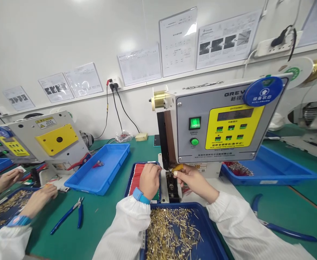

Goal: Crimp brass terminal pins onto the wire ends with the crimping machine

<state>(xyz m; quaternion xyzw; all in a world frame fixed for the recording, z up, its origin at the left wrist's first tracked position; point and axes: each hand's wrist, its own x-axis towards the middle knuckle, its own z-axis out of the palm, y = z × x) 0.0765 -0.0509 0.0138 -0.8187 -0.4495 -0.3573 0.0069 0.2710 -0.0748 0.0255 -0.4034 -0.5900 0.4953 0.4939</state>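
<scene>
While the left hand (149,181) closes thumb and fingertips into a tight pinch just beside the die (170,174) of the crimping machine (215,122), the right hand (194,182) curls nearly shut around a yellow piece (178,167), gripping it between thumb and forefinger. That piece lies roughly level, its long axis running sideways and its tip pointing left toward the die; whether they touch is hard to tell. Whatever the left pinch holds is too small to make out.

Just below both hands, a blue tray (174,206) holds a heap of loose brass terminals (171,234) lying every which way. Beyond the left hand, a dark blue tray (130,187) holds a bundle of red wires (137,184). Blue-handled side cutters (280,225) lie right of the right hand on the green bench (290,202), and a matching pair (71,216) lies left of the left hand. Farther left, a co-worker's hands (39,202) work beside a second crimping machine (39,141).
</scene>
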